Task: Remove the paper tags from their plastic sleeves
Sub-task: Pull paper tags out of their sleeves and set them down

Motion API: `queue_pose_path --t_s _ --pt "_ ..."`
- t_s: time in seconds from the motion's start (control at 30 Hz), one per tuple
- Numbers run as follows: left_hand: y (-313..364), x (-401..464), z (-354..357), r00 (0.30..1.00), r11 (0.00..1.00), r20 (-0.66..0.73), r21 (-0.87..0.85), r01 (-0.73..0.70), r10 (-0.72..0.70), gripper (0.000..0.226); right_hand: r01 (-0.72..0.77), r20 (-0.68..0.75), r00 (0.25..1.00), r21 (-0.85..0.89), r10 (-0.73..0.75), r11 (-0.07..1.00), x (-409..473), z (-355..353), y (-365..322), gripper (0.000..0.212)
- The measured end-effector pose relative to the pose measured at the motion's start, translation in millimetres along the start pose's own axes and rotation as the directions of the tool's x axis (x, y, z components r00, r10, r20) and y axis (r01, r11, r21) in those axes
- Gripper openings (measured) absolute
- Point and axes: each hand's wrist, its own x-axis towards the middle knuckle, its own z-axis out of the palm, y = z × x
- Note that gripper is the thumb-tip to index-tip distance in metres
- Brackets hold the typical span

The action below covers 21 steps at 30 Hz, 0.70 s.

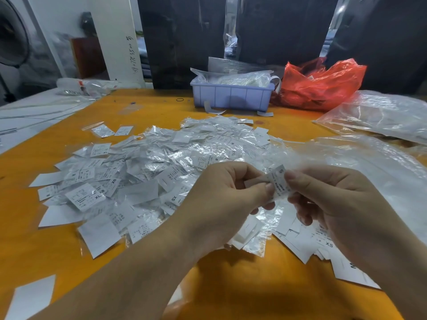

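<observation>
1 paper tag [279,181] marked S is pinched between both hands above the table [231,285], at about 5 o'clock of the large pile of sleeved tags [147,172]. The left hand [221,199] is clamped on one end by thumb and forefinger; the right hand [332,204] is clamped on the opposite end, where the thin plastic sleeve [275,209] hangs crumpled. For a clean pull, film only should be gripped on 1 side and paper on the other, then drawn straight apart without tearing. Loose tags [307,245] lie at 4 o'clock.
</observation>
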Motion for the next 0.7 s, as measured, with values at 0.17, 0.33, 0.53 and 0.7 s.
queue_pose_path --t_s 0.17,0.33,0.53,0.7 --pt "-3.1 1.5 -1.2 0.995 1.0 -0.097 -0.02 -0.003 0.001 0.006 -0.016 0.038 0.999 -0.024 0.017 1.0 0.0 1.9 -0.3 0.034" --pt "-2.8 2.6 -1.3 0.998 0.998 -0.059 -0.07 0.002 -0.007 0.007 -0.051 0.042 0.998 -0.007 0.051 0.999 1.1 1.0 -1.0 0.032" --pt "-4.1 4.8 -2.0 0.999 0.997 -0.022 -0.068 0.024 -0.026 0.011 -0.174 0.179 0.969 0.02 0.168 0.984 1.8 2.3 -2.2 0.04" --pt "-5.2 6.0 -5.1 0.998 0.996 -0.022 -0.069 0.051 -0.053 0.011 -0.117 0.067 0.991 0.061 0.113 0.991 4.8 -6.9 -1.3 0.024"
